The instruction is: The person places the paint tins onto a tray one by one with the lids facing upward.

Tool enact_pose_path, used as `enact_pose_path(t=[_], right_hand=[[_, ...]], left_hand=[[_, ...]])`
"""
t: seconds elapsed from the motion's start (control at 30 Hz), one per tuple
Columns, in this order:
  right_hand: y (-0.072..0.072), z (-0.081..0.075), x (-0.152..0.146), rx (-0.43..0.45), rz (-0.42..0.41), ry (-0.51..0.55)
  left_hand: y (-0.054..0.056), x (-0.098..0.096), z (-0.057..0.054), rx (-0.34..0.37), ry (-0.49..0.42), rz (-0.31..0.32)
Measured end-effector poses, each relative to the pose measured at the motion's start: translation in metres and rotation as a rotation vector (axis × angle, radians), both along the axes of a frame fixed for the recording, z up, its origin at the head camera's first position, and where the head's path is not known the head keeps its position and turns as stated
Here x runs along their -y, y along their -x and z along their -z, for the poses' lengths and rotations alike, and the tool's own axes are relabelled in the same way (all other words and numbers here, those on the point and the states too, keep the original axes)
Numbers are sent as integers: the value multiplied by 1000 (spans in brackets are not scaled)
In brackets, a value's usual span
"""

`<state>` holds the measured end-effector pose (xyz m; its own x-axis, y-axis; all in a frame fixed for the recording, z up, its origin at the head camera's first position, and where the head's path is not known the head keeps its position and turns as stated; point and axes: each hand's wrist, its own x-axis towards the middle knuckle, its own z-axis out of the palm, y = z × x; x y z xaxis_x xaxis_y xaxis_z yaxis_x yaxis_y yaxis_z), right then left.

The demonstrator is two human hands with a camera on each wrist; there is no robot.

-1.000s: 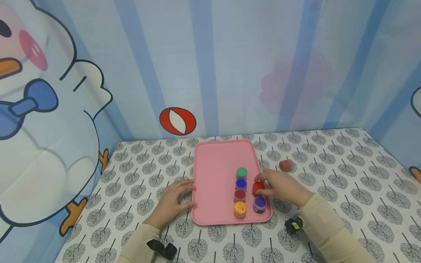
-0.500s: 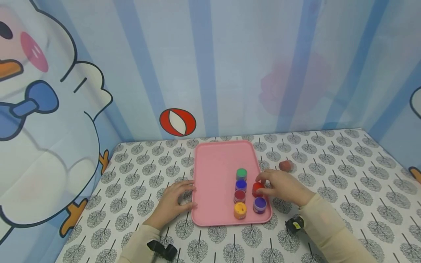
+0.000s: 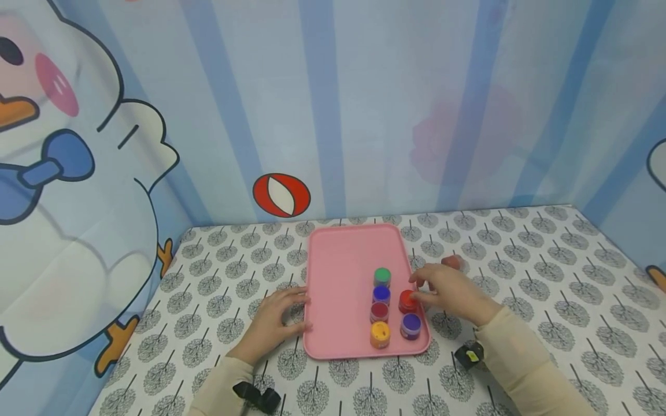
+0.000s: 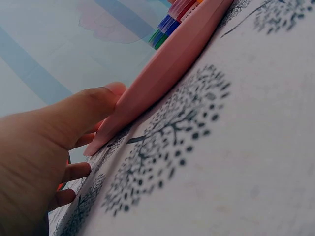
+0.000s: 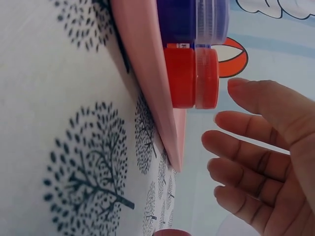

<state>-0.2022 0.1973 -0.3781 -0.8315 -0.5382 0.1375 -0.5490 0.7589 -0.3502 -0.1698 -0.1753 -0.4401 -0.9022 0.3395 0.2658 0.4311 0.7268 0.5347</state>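
Note:
My left hand rests at the left rim of a pink tray; its thumb touches the rim in the left wrist view. My right hand hovers over the tray's right edge beside a red-lidded paint pot. In the right wrist view its fingers are loosely bent and apart from that pot, with nothing between them. A purple-lidded pot stands just in front of the red one. Left of these is a row of pots: green, blue, dark red and yellow.
Off the tray, beyond my right hand, is a small brownish-red pot, partly hidden by the hand. A tree-patterned cloth covers the table. Behind it hangs a blue striped backdrop with cartoon figures.
My right hand has drawn slightly back to the right from the red-lidded pot, and its fingers have come away from it. The pots and my left hand stay in place.

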Motion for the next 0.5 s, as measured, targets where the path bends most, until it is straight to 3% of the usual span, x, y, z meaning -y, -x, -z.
enact_pose_path(t=[0.5], right_hand=[[1, 3, -5, -161, 83, 41]], left_hand=[[0, -1, 0, 2, -1, -2]])
